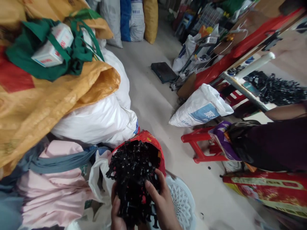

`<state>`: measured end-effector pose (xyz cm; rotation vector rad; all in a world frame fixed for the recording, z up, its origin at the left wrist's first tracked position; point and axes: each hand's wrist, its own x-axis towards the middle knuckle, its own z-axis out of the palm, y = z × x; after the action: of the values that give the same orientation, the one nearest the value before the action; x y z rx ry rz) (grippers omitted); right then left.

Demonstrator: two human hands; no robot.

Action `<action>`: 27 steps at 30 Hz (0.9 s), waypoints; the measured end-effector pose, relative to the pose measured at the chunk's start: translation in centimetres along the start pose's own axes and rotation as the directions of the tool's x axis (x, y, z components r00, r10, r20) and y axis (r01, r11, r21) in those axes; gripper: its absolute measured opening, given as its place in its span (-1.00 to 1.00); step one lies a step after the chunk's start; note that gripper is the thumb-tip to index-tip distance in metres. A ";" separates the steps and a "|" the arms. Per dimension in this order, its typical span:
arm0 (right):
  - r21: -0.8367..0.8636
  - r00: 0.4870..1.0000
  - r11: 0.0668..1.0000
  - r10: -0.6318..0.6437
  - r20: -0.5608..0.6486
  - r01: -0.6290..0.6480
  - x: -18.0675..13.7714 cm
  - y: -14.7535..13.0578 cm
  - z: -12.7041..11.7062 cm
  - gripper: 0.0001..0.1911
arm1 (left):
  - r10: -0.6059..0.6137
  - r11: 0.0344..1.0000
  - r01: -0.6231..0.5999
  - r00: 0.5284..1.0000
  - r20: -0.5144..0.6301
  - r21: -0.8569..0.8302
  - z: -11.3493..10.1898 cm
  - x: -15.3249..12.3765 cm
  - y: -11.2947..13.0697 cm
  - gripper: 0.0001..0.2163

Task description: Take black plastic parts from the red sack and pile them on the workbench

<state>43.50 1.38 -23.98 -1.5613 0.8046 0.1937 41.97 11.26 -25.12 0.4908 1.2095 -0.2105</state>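
Here, at the bottom centre of the frame, we see both of the person's hands buried in a dense bundle of small black plastic parts that spills from a red bag. The right hand lies over the lower right of the bundle, fingers curled down onto the parts and gripping them. The left hand comes up from beneath at the lower left, its fingers closed around the underside of the same bundle; the palm is hidden from us.

Just right of the hands, we see a white lattice basket on the floor, its rim touching the red bag's lower edge. To the left, a pink cloth bundle lies under a big white sack, and above that a yellow woven sack fills the upper left, with a green cloth and a white carton on top. At centre right, a red plastic stool stands near a white printed bag. More black parts are heaped on a table at the upper right.
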 end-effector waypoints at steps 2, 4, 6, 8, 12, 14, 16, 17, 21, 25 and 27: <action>0.034 1.000 0.999 0.014 0.008 -0.014 -0.9 -0.4 0.0 -0.35 | 0.023 1.000 -0.023 1.000 0.020 0.018 -0.1 -0.9 0.4 -0.52; 0.062 1.000 0.998 0.012 0.016 -0.013 -1.9 -0.7 -0.1 -0.35 | 0.040 0.999 -0.041 0.998 0.039 0.030 -0.2 -1.7 0.6 -0.49; 0.086 1.000 0.996 -0.001 0.014 0.000 -2.9 -1.1 -0.4 -0.36 | 0.050 0.998 -0.053 0.996 0.078 0.038 -0.6 -2.4 0.6 -0.44; 0.108 1.000 0.994 -0.006 -0.022 0.009 -4.1 -1.7 -0.8 -0.37 | 0.090 0.993 -0.098 0.990 0.112 0.064 -1.1 -2.8 0.4 -0.38; 0.146 0.997 0.989 -0.009 -0.081 0.021 -6.0 -2.7 -1.4 -0.36 | 0.172 0.975 -0.190 0.974 0.150 0.113 -2.1 -3.7 0.4 -0.35; 0.159 0.999 0.987 -0.027 -0.027 0.031 -6.1 -2.8 -1.4 -0.35 | 0.170 0.975 -0.189 0.973 0.155 0.114 -2.0 -4.3 0.8 -0.43; 0.187 0.997 0.982 -0.051 0.052 0.041 -5.6 -2.7 -1.1 -0.35 | 0.192 0.972 -0.210 0.968 0.165 0.104 -1.5 -4.8 1.5 -0.53; 0.200 0.995 0.979 -0.063 0.081 0.046 -5.3 -2.6 -0.8 -0.35 | 0.202 0.971 -0.219 0.965 0.165 0.094 -1.2 -5.0 1.8 -0.56; 0.201 0.992 0.977 -0.087 0.087 0.068 -4.5 -2.4 -0.1 -0.35 | 0.245 0.964 -0.259 0.955 0.169 0.068 -0.5 -5.5 2.6 -0.56; 0.233 0.991 0.969 -0.101 0.087 0.078 -5.7 -3.6 -0.6 -0.38 | 0.299 0.947 -0.314 0.938 0.175 0.063 -0.5 -6.8 2.4 -0.54; 0.252 0.989 0.962 -0.124 0.080 0.100 -6.7 -4.7 -1.1 -0.41 | 0.320 0.940 -0.335 0.932 0.172 0.065 -0.5 -7.9 2.3 -0.53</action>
<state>41.01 2.62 -16.24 -1.3460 0.6373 0.0807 39.73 12.72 -17.32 0.7367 0.9475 -0.0189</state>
